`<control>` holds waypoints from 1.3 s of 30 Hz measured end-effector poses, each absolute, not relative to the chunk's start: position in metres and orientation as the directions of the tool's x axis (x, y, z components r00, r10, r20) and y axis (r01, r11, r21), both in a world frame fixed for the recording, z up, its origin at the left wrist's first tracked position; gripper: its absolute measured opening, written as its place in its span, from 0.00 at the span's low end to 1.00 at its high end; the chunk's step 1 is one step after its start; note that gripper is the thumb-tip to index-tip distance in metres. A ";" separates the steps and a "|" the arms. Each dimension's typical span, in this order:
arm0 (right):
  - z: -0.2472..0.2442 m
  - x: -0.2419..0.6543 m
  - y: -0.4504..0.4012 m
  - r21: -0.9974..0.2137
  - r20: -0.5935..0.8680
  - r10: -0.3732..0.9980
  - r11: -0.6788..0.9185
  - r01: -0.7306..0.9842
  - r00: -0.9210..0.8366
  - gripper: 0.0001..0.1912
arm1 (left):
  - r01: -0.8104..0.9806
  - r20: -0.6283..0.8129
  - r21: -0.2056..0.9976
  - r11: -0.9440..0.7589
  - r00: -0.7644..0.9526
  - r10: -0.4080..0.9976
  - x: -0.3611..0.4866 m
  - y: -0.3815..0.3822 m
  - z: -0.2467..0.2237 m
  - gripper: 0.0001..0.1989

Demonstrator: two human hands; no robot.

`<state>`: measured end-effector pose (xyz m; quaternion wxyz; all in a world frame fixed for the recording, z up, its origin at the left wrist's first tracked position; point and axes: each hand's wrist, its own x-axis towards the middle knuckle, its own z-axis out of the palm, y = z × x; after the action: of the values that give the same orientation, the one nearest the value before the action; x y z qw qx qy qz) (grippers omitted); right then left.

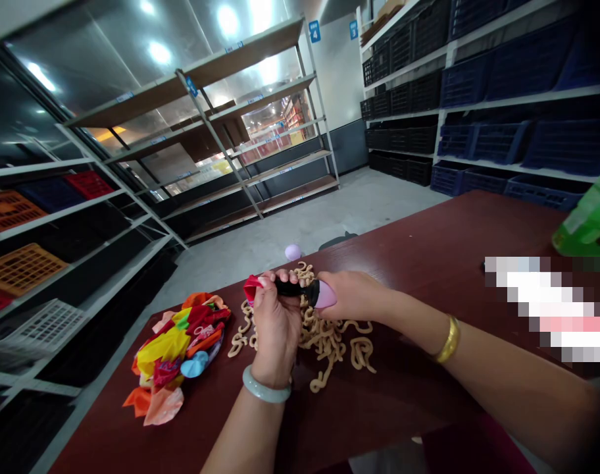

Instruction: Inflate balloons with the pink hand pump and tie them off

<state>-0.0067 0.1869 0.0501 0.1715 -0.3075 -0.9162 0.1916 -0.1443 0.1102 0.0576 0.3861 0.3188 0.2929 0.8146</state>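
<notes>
Coils (239,343) in gap btwn L hand (275,319), pile (164,349)

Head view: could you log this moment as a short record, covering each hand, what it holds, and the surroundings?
Left hand: gripping a black tube-like piece, red piece at the thumb; pale bangle on wrist
Right hand: holding a lilac piece at the tube's other end; gold bracelet on wrist
Near hands: tan curly strands on a dark red table
Left of strands: multicoloured pile
Far right: green item, partly out of frame
Background: shelving, blue crates
Unclear: what the black piece is
</notes>
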 end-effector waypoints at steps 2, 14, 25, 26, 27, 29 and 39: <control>0.049 -0.007 0.187 -0.451 0.188 0.625 0.740 0.499 -0.758 0.24 | -0.447 0.305 0.694 -0.565 -0.528 0.793 -0.153 0.110 0.058 0.11; 0.050 0.002 0.198 -0.152 0.314 0.640 0.763 0.629 -0.701 0.20 | -0.266 0.346 0.555 -0.788 -0.788 0.510 -0.221 0.099 0.080 0.11; 0.051 -0.006 0.182 -0.143 0.266 0.650 0.757 0.638 -0.711 0.18 | -0.330 0.256 0.681 -0.654 -0.729 0.635 -0.168 0.115 0.056 0.09; 0.051 -0.008 0.180 -0.150 0.259 0.649 0.759 0.634 -0.716 0.18 | -0.341 0.253 0.692 -0.637 -0.712 0.655 -0.162 0.115 0.055 0.09; 0.051 -0.009 0.178 -0.159 0.257 0.647 0.761 0.629 -0.718 0.17 | -0.354 0.246 0.701 -0.619 -0.695 0.675 -0.157 0.115 0.053 0.10; 0.050 -0.011 0.175 -0.179 0.265 0.649 0.760 0.625 -0.713 0.17 | -0.388 0.220 0.713 -0.584 -0.667 0.712 -0.149 0.115 0.050 0.10; 0.052 -0.018 0.165 -0.263 0.258 0.644 0.764 0.589 -0.720 0.19 | -0.374 0.285 0.657 -0.655 -0.681 0.675 -0.153 0.109 0.064 0.09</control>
<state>-0.0185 0.1649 0.0521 0.1691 -0.3338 -0.9238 0.0814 -0.1527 0.1087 0.0643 0.3009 0.2627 0.2865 0.8709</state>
